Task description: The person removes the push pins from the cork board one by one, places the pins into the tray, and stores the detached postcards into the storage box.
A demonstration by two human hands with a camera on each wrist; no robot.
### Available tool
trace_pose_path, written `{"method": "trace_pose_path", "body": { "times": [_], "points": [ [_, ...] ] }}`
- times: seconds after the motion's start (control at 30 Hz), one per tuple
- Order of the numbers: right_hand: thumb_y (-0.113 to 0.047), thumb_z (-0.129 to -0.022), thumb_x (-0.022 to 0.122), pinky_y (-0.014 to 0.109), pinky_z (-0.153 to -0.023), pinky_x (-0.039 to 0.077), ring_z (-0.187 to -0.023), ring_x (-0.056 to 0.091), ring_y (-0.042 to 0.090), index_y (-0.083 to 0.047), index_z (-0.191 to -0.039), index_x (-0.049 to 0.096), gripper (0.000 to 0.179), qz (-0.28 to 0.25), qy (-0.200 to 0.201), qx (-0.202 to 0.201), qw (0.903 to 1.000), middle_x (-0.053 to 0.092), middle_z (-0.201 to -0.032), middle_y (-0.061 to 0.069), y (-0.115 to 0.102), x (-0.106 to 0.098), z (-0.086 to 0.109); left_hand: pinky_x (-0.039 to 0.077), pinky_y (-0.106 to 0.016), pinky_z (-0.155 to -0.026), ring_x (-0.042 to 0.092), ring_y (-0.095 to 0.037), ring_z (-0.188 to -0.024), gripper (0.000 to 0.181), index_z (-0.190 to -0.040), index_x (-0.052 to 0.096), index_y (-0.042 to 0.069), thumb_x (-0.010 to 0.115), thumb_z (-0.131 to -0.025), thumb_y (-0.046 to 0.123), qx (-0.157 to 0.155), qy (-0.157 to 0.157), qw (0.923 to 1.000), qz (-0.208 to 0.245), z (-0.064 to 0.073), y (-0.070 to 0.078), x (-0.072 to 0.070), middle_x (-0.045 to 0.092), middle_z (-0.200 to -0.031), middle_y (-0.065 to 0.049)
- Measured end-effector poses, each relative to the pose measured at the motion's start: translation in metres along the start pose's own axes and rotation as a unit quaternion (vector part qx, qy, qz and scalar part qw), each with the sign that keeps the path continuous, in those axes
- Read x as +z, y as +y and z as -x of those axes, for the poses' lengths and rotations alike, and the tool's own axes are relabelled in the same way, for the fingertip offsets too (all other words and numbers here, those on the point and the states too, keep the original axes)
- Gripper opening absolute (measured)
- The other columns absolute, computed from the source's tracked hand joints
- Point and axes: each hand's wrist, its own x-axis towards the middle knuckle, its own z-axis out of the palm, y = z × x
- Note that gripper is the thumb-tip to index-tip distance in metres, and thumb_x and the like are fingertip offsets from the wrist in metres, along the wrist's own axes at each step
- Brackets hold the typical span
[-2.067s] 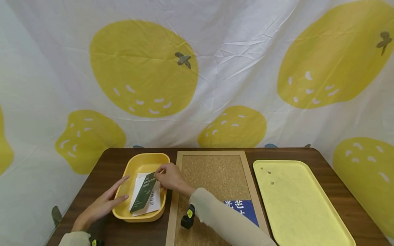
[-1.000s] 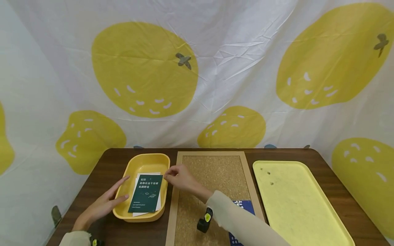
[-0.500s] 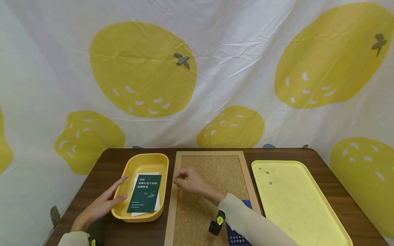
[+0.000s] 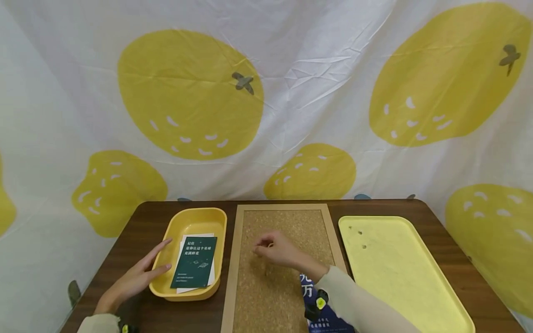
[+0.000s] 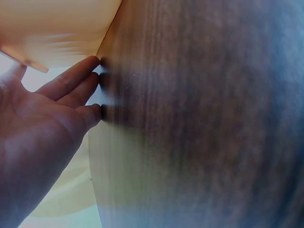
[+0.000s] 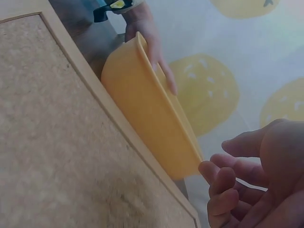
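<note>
My left hand (image 4: 137,280) lies along the left side of the yellow plastic bin (image 4: 200,221), fingers and thumb spread at its rim. In the left wrist view, the left hand's (image 5: 47,123) fingertips meet the dark tabletop beside the bin. A dark green printed card (image 4: 195,261) lies in the bin on top of white cards (image 4: 181,290). Over the framed cork board (image 4: 283,226) is my right hand (image 4: 279,249), its fingers loosely curled. The right wrist view shows nothing between its thumb and fingers. A blue printed card (image 4: 306,289) on the board is partly hidden by my right forearm.
At the right of the dark wooden table (image 4: 449,245) lies a shallow yellow tray (image 4: 408,273), with a few tiny dark items (image 4: 360,232) near its far left corner. A white curtain (image 4: 316,101) with yellow fruit prints hangs behind the table.
My right hand has laid the green card flat in the bin, let go of it and moved right over the cork board. The left hand has stayed at the bin.
</note>
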Motion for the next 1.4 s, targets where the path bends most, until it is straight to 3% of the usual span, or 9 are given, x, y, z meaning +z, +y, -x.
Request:
{"method": "trace_pose_path", "body": {
  "times": [0.4, 0.53, 0.7, 0.8, 1.0, 1.23, 1.4],
  "points": [
    [-0.013, -0.097, 0.061, 0.021, -0.057, 0.046, -0.069, 0.055, 0.006, 0.000, -0.098, 0.072, 0.017, 0.013, -0.020, 0.005, 0.9997, 0.067, -0.085, 0.002, 0.016, -0.019, 0.027, 0.019, -0.069, -0.112, 0.017, -0.046, -0.145, 0.081, -0.160, 0.014, 0.028, 0.062, -0.096, 0.042, -0.001, 0.001, 1.0000, -0.009, 0.000, 0.000, 0.000, 0.007, -0.164, -0.022],
    [-0.013, -0.097, 0.062, 0.020, -0.052, 0.044, -0.062, 0.053, 0.006, 0.002, -0.099, 0.072, 0.018, -0.007, -0.024, 0.014, 0.9996, 0.068, -0.086, 0.009, 0.023, -0.023, 0.035, 0.021, -0.070, -0.112, 0.018, -0.046, -0.144, 0.082, -0.160, 0.013, 0.028, 0.062, -0.096, 0.043, -0.005, 0.000, 0.9999, -0.010, 0.000, 0.000, 0.000, 0.007, -0.164, -0.023],
    [-0.011, -0.096, 0.062, 0.020, -0.057, 0.047, -0.067, 0.056, 0.006, 0.003, -0.099, 0.072, 0.017, 0.002, -0.017, 0.009, 0.9998, 0.069, -0.090, 0.016, 0.034, -0.029, 0.047, 0.021, -0.069, -0.112, 0.018, -0.046, -0.144, 0.082, -0.160, 0.013, 0.027, 0.062, -0.096, 0.042, -0.008, -0.001, 0.9999, -0.008, -0.001, 0.000, 0.001, 0.007, -0.163, -0.023],
    [-0.012, -0.097, 0.061, 0.021, -0.054, 0.047, -0.063, 0.055, 0.007, 0.002, -0.102, 0.072, 0.018, -0.004, -0.017, 0.023, 0.9996, 0.068, -0.091, 0.016, 0.039, -0.035, 0.056, 0.021, -0.069, -0.112, 0.018, -0.046, -0.144, 0.081, -0.160, 0.013, 0.027, 0.062, -0.096, 0.041, -0.005, -0.001, 1.0000, -0.006, -0.001, 0.000, 0.001, 0.007, -0.163, -0.023],
    [-0.017, -0.097, 0.062, 0.021, -0.046, 0.042, -0.052, 0.051, 0.007, -0.003, -0.104, 0.072, 0.019, -0.007, -0.009, 0.059, 0.9982, 0.065, -0.086, 0.004, 0.049, -0.049, 0.073, 0.021, -0.068, -0.112, 0.017, -0.046, -0.145, 0.082, -0.160, 0.014, 0.027, 0.063, -0.096, 0.042, 0.000, -0.004, 1.0000, 0.000, 0.000, 0.001, 0.001, 0.006, -0.164, -0.023],
    [-0.021, -0.096, 0.065, 0.018, -0.042, 0.037, -0.050, 0.048, 0.007, -0.004, -0.104, 0.071, 0.020, -0.033, -0.001, 0.090, 0.9954, 0.065, -0.085, 0.012, 0.059, -0.057, 0.087, 0.018, -0.069, -0.113, 0.015, -0.045, -0.146, 0.083, -0.159, 0.015, 0.029, 0.064, -0.094, 0.045, -0.014, -0.006, 0.9999, 0.006, 0.001, 0.002, 0.001, 0.004, -0.165, -0.021],
    [-0.021, -0.097, 0.064, 0.018, -0.042, 0.039, -0.051, 0.049, 0.007, -0.004, -0.104, 0.071, 0.019, -0.032, 0.003, 0.097, 0.9947, 0.063, -0.088, 0.009, 0.065, -0.060, 0.096, 0.019, -0.068, -0.113, 0.016, -0.045, -0.145, 0.083, -0.159, 0.015, 0.029, 0.064, -0.094, 0.045, -0.011, -0.008, 0.9999, 0.008, 0.002, 0.002, 0.001, 0.004, -0.165, -0.020]
  ]
}}
